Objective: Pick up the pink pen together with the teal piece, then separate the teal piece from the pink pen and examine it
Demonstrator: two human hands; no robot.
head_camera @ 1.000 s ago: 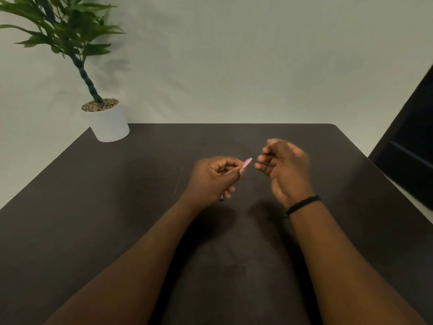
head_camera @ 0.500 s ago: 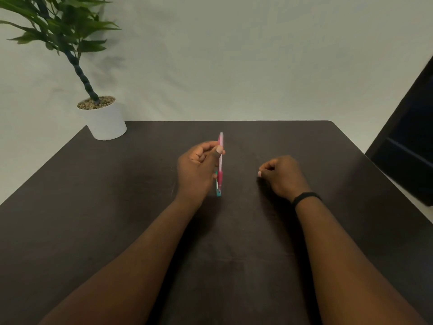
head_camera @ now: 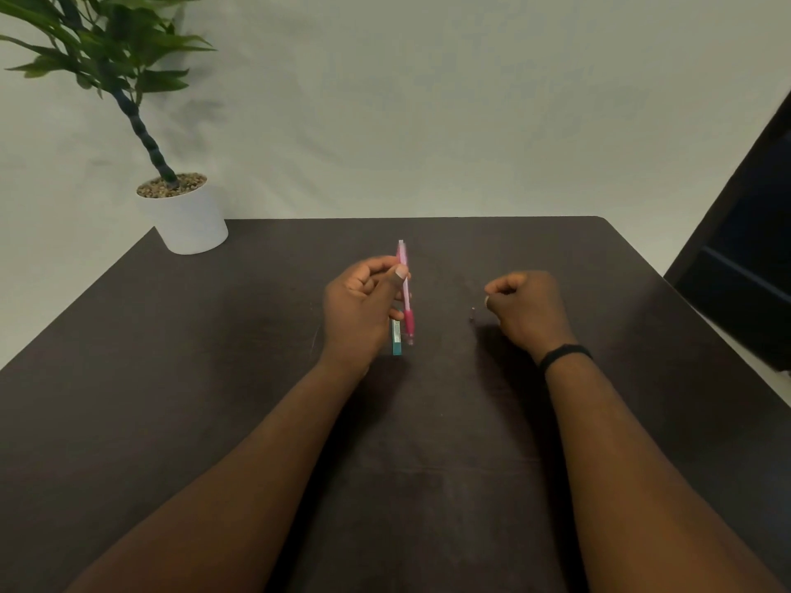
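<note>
left hand [head_camera: 364,306] pinching pink mechanical pencil [head_camera: 405,288] upright, table [head_camera: 171,378] center, teal lead case [head_camera: 397,338] under it. right hand [head_camera: 528,308] at 3 o'clock, fingers curled by tiny cap [head_camera: 472,313]. looks like cap off, refill not done yet.

Left hand [head_camera: 364,306] pinches a pink mechanical pencil [head_camera: 405,288] between thumb and fingers, tip pointing down. A small teal case [head_camera: 397,338] sits tucked just under that grip. Right hand [head_camera: 528,308] is curled up, resting on the dark table [head_camera: 171,378], with a tiny dark bit [head_camera: 472,312] just beside its fingertips.
</note>
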